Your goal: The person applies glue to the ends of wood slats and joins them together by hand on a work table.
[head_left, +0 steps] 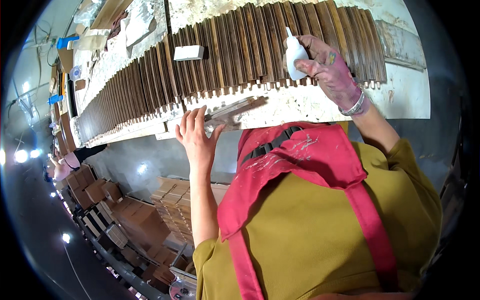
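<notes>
In my right hand (332, 70), gloved in stained pink, is a small white squeeze bottle (295, 56), its narrow nozzle tilted up and away from me. The bottle is over a long row of dark brown wooden strips (235, 50) laid side by side on the table. Pale round pegs stick out of the strips' near ends. My bare left hand (198, 131) hovers at the table's near edge, fingers spread, with nothing in it. Close to its fingertips lies a narrow flat tool (231, 108). A small white block (189, 53) rests on top of the strips.
The worktable (405, 95) has a stained white surface. At its far left are crumpled plastic (141, 22) and blue-capped bottles (67, 42). Cardboard boxes (135, 220) and stacked wooden pieces (172, 205) stand on the floor at left. Another person (64, 165) is further off.
</notes>
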### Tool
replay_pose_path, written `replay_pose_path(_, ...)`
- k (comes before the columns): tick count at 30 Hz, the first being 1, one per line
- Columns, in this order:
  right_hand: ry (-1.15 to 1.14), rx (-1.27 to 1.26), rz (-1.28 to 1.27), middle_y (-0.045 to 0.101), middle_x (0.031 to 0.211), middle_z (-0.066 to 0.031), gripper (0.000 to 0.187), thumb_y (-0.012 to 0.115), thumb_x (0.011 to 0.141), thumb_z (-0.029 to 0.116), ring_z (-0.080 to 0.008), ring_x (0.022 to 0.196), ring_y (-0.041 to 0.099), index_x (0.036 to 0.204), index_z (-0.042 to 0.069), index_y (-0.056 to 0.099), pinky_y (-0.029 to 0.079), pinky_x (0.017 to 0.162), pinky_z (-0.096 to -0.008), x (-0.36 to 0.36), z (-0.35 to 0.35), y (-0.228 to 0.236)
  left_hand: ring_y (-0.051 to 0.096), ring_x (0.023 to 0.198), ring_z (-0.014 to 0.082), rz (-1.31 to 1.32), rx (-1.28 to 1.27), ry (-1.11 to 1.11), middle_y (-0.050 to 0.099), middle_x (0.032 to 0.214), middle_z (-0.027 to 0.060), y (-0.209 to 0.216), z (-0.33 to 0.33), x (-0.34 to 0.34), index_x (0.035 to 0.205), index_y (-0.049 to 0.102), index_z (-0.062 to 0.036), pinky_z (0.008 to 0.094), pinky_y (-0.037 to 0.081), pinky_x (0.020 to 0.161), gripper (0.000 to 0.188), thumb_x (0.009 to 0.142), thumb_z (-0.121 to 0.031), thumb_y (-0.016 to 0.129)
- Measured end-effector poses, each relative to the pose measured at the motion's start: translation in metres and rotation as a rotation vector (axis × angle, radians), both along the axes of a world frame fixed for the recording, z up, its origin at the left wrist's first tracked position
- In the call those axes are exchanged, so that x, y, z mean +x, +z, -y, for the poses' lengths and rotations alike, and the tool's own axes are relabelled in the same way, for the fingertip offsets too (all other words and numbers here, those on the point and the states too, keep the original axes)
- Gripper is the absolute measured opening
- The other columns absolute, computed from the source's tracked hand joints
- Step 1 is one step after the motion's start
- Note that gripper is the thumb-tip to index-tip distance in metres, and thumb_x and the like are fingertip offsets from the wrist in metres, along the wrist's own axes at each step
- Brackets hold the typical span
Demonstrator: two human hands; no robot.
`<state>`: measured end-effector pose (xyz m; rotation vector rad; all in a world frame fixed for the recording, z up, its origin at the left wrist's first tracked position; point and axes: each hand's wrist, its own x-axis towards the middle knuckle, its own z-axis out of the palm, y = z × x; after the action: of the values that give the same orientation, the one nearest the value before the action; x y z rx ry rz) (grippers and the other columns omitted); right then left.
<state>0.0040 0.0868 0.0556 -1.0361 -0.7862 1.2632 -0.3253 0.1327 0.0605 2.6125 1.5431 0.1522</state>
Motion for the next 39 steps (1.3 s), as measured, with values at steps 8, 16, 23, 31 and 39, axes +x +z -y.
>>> replay_pose_path(8, 0.123, -0.090, -0.015, 0.060, 0.100, -0.0028, 0.039, 0.067, 0.089, 0.011, -0.0091, 0.089, 0.058, 0.123, -0.002, 0.052, 0.049, 0.079, -0.0241, -0.016, -0.012, 0.018, 0.063, 0.095, 0.0252, 0.114, -0.186, -0.006, 0.067, 0.094, 0.0114, 0.001, -0.021, 0.001, 0.107, 0.065, -0.0054, 0.0379, 0.038, 0.095, 0.036, 0.076, -0.018, 0.076)
replay_pose_path(16, 0.067, -0.078, 0.187, 0.062, 0.108, -0.0064, 0.039, 0.069, 0.088, 0.010, -0.0116, 0.096, 0.061, 0.122, 0.000, 0.055, 0.051, 0.085, -0.0264, -0.026, -0.035, 0.036, 0.064, 0.079, 0.0303, 0.422, -0.254, 0.038, 0.068, 0.084, 0.0147, 0.004, -0.044, -0.027, 0.099, 0.066, 0.0006, 0.0382, 0.049, 0.073, 0.030, 0.076, -0.015, 0.076)
replay_pose_path(23, 0.201, -0.036, 0.291, 0.060, 0.110, -0.0063, 0.041, 0.069, 0.085, 0.010, -0.0131, 0.099, 0.059, 0.122, -0.001, 0.055, 0.049, 0.088, -0.0272, -0.055, -0.037, 0.030, 0.060, 0.085, 0.0279, 0.338, -0.268, 0.011, 0.067, 0.089, 0.0104, 0.002, -0.046, -0.034, 0.104, 0.066, -0.0032, 0.0398, 0.042, 0.083, 0.028, 0.080, -0.017, 0.072)
replay_pose_path(31, 0.205, -0.029, 0.429, 0.061, 0.108, -0.0035, 0.039, 0.069, 0.083, 0.008, -0.0132, 0.102, 0.057, 0.120, 0.004, 0.057, 0.046, 0.092, -0.0289, -0.045, -0.052, 0.042, 0.058, 0.093, 0.0237, 0.173, 0.007, -0.078, 0.065, 0.093, 0.0020, -0.002, -0.038, -0.047, 0.103, 0.065, -0.0146, 0.0407, 0.035, 0.092, 0.024, 0.080, -0.019, 0.070)
replay_pose_path(39, 0.097, 0.102, 0.813, 0.065, 0.105, -0.0120, 0.039, 0.068, 0.083, 0.014, -0.0166, 0.092, 0.062, 0.118, 0.001, 0.058, 0.051, 0.082, -0.0304, -0.005, -0.219, 0.058, 0.058, 0.092, 0.0240, 0.337, -0.006, 0.088, 0.066, 0.094, 0.0033, 0.029, -0.049, -0.089, 0.101, 0.067, -0.0107, 0.0375, 0.040, 0.087, 0.029, 0.074, -0.016, 0.075)
